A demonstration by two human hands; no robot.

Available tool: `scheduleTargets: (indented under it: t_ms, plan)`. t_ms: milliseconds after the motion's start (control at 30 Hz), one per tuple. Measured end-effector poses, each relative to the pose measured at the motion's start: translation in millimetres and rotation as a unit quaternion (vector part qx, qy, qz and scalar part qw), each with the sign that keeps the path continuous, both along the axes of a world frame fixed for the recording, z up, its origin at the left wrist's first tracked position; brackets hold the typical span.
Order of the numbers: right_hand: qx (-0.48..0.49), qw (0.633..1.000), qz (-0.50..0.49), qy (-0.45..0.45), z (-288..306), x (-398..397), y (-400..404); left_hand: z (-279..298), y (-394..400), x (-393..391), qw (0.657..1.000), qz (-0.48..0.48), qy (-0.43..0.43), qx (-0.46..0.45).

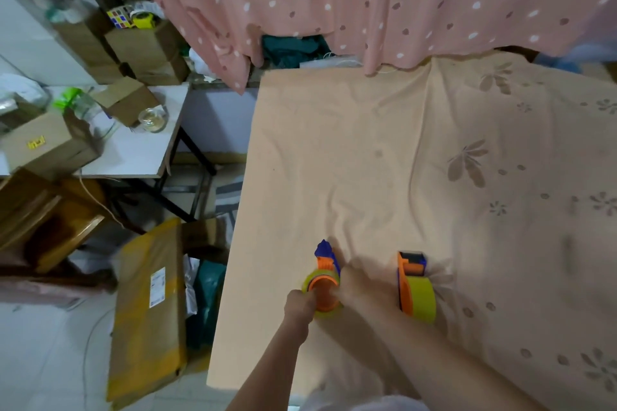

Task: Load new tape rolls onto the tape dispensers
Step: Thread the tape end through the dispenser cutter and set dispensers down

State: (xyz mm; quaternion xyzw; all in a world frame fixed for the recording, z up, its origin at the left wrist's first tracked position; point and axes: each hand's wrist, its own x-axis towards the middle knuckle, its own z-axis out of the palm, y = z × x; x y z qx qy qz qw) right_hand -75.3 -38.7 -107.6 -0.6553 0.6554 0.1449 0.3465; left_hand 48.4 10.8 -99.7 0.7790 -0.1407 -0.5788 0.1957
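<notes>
Two orange-and-blue tape dispensers lie on the peach bedsheet [367,150]. The left dispenser [325,260] carries a yellowish tape roll [321,292] around its orange hub. My left hand [299,305] grips that roll at its left rim. My right hand [354,284], blurred, rests against the roll and hub from the right; I cannot tell if it grips them. The right dispenser [411,272] lies apart on its side with a yellow tape roll [422,300] on it, touched by neither hand.
The bed's left edge drops to a floor with a flat cardboard package [148,310] and bags. A white side table [133,150] holds boxes and a clear tape roll [153,119]. A pink dotted curtain [367,0] hangs behind the bed.
</notes>
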Motion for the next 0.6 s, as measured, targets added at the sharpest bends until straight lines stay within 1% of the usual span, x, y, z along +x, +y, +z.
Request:
scheduleTargets:
  t_ms: [67, 100, 167, 267, 300, 367, 400, 433, 467, 500, 533, 567, 600]
  plan:
    - [-0.066, 0.997, -0.010, 0.035, -4.3, -6.8, 4.4, -2.6, -2.0, 1.1, 1.000, -0.013, 0.004, 0.003]
    - [-0.079, 0.996, -0.009, 0.046, -5.4, -9.5, 5.4, -3.5, -3.0, 2.2, 1.000, -0.022, 0.006, 0.001]
    - [-0.071, 0.996, -0.011, 0.052, -5.1, -9.8, 4.3, -1.2, -5.1, 5.0, 1.000, -0.022, 0.013, -0.006]
    - [-0.035, 0.994, -0.101, 0.019, 7.3, -9.6, -1.5, 6.2, -9.7, 15.3, 1.000, -0.008, 0.022, -0.014]
    - [-0.053, 0.993, -0.104, 0.022, 11.6, -11.0, -5.6, 9.2, -11.5, 19.3, 0.999, -0.002, 0.032, -0.020]
    - [-0.118, 0.991, -0.056, 0.034, 20.2, -17.4, -12.8, 18.3, -17.0, 25.7, 0.997, 0.002, 0.071, -0.031]
    - [-0.134, 0.990, -0.034, 0.029, 27.3, -20.6, -15.5, 23.2, -20.3, 27.3, 0.994, 0.000, 0.098, -0.037]
    - [-0.129, 0.991, -0.026, 0.017, 34.4, -23.1, -18.0, 27.4, -23.7, 28.1, 0.991, -0.004, 0.128, -0.045]
    - [-0.102, 0.993, -0.049, -0.019, 41.3, -25.3, -21.1, 31.0, -28.3, 27.3, 0.986, -0.009, 0.158, -0.053]
    - [-0.055, 0.991, -0.091, -0.079, 46.4, -27.9, -25.5, 34.9, -33.2, 24.6, 0.980, -0.017, 0.189, -0.062]
    - [-0.010, 0.977, -0.144, -0.155, 51.1, -31.6, -29.4, 39.0, -38.0, 20.5, 0.974, -0.032, 0.214, -0.070]
    - [0.014, 0.960, -0.182, -0.214, 56.2, -36.4, -33.0, 43.6, -42.6, 15.1, 0.967, -0.052, 0.236, -0.080]
    - [0.017, 0.946, -0.198, -0.254, 62.5, -41.5, -35.7, 48.0, -47.3, 9.1, 0.959, -0.073, 0.257, -0.090]
